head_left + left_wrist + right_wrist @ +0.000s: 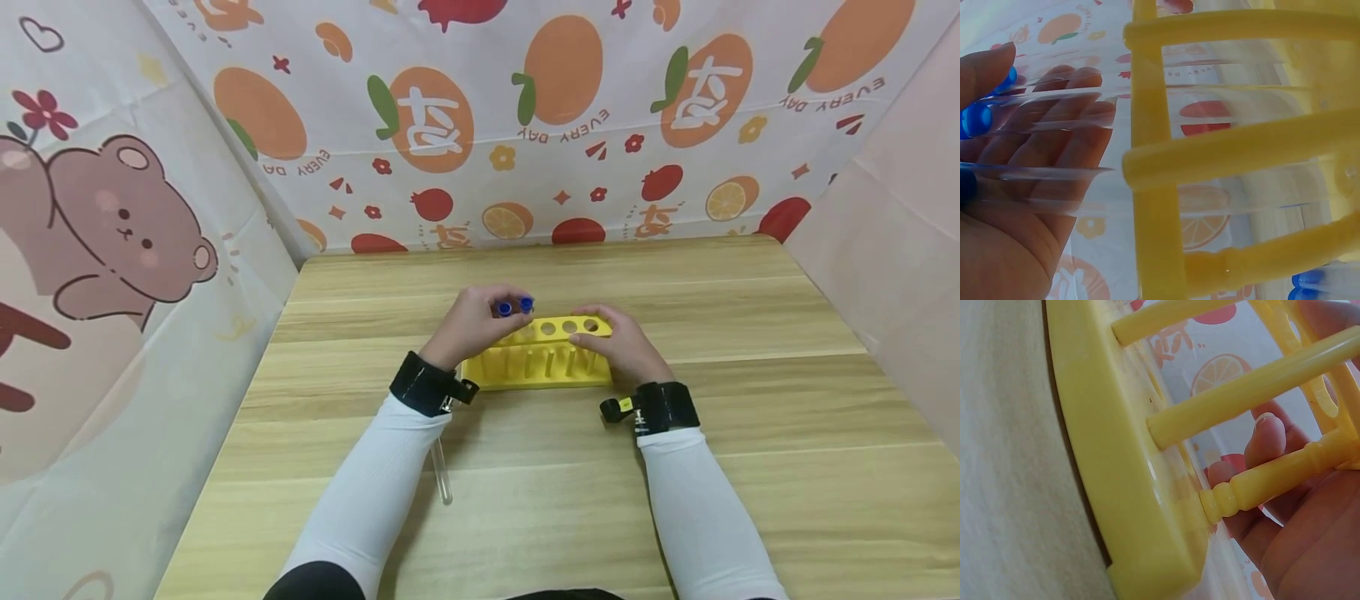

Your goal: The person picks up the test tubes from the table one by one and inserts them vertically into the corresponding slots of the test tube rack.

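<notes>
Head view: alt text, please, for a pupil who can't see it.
A person's left hand is around two blue caps at a yellow test tube rack, and the right hand grips the rack's right end. A clear test tube lies on the wooden table, partly hidden by the left sleeve.

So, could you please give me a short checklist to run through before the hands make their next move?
1. Yellow rack upright on the table: ok.
2. Right hand holding the rack's right end: ok, it grips there.
3. Left hand holding a tube firmly: cannot tell; it is at the blue caps, but its grip is unclear.
4. Room in the rack: ok, holes near the right hand show no caps.
5. Loose clear tube away from the left sleeve: not ok, it lies partly hidden by it.
</notes>
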Demonstrator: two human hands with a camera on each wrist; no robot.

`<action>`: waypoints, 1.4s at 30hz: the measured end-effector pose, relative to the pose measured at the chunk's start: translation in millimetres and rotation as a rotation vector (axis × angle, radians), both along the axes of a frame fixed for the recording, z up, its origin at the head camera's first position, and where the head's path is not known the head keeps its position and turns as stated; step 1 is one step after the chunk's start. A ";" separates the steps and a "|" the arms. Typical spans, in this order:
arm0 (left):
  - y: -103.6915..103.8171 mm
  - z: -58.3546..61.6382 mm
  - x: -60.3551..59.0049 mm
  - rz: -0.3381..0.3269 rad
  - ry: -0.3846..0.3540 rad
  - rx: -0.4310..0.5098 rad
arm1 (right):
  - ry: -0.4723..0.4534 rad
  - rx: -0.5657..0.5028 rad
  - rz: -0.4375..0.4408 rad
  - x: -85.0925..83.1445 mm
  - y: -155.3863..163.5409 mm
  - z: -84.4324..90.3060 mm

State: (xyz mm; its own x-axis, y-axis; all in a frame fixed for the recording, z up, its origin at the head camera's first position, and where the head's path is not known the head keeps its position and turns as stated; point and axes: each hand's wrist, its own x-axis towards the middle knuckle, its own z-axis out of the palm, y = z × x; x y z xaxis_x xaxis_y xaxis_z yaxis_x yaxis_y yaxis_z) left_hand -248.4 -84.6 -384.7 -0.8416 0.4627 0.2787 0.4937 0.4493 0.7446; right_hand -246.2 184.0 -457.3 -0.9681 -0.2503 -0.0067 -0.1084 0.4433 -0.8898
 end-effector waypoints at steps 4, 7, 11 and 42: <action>-1.5 -0.9 -0.4 -0.014 -0.041 0.008 | 0.007 0.004 -0.001 -0.6 -0.2 -2.0; -2.3 -1.3 -1.1 -0.027 -0.064 0.014 | 0.016 0.009 0.001 -0.9 0.0 -3.1; -3.5 -1.6 -1.7 -0.038 -0.079 0.017 | 0.021 0.012 0.003 -1.0 0.1 -3.7; -8.0 -8.5 -4.4 -0.018 -0.191 0.098 | -0.009 0.005 0.000 -1.5 0.3 -1.4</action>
State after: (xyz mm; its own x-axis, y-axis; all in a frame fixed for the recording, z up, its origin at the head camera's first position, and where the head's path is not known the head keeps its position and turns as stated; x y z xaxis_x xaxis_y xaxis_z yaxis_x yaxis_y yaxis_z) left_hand -252.8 -92.6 -393.2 -0.8753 0.4566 0.1595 0.3468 0.3626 0.8650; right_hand -247.7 184.3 -458.7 -0.9681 -0.2502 -0.0163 -0.1006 0.4473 -0.8887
